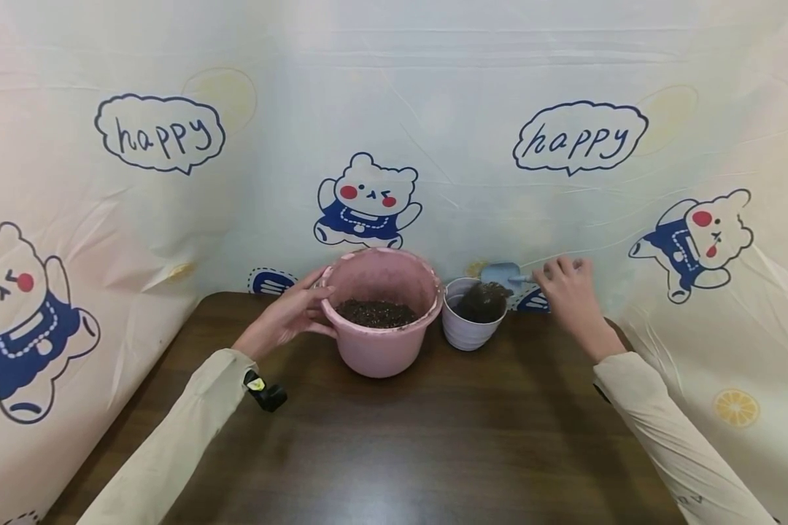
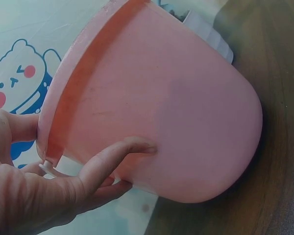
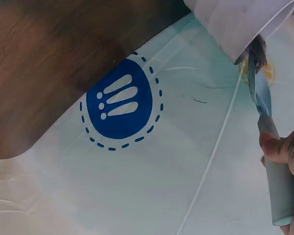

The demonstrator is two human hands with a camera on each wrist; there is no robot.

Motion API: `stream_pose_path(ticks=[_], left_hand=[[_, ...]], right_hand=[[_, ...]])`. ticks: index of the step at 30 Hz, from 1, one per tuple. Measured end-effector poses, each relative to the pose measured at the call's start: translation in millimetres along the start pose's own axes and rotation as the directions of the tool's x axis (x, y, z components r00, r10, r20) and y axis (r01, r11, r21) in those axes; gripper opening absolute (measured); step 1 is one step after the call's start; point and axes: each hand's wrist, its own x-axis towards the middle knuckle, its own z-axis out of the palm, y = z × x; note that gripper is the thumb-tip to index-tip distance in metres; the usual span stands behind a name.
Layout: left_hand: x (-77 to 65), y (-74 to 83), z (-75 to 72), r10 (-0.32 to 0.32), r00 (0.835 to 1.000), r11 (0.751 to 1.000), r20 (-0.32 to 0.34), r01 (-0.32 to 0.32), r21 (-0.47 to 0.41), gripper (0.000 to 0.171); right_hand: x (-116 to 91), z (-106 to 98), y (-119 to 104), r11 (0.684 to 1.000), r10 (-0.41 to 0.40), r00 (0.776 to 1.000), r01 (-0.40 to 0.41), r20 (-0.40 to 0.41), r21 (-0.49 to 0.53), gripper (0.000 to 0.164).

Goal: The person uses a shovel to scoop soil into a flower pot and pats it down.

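Left hand (image 1: 292, 312): grips central tub (image 1: 382, 355), as if steadying.
Right hand (image 1: 570, 297): holds trowel (image 1: 501, 273) at centre-right pot (image 1: 469, 335), seemingly tipping soil (image 1: 484, 299).

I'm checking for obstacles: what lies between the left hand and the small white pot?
The pink bucket stands between the left hand and the small white pot, as the head view shows.

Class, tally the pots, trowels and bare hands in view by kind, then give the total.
Pots: 2 (pink pot, white pot)
Trowels: 1 (blue trowel)
Hands: 2 (left hand, right hand)
Total: 5
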Motion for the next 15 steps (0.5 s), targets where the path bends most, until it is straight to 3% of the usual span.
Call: stream_pose_path(ticks=[15], left_hand=[[-0.4, 0.1, 1.6, -0.009, 1.000, 1.000, -0.026, 0.010, 0.015, 0.073]], right_hand=[[10.4, -5.8, -8.3, 0.998, 0.053, 0.999, -0.052, -0.004, 0.036, 0.019]])
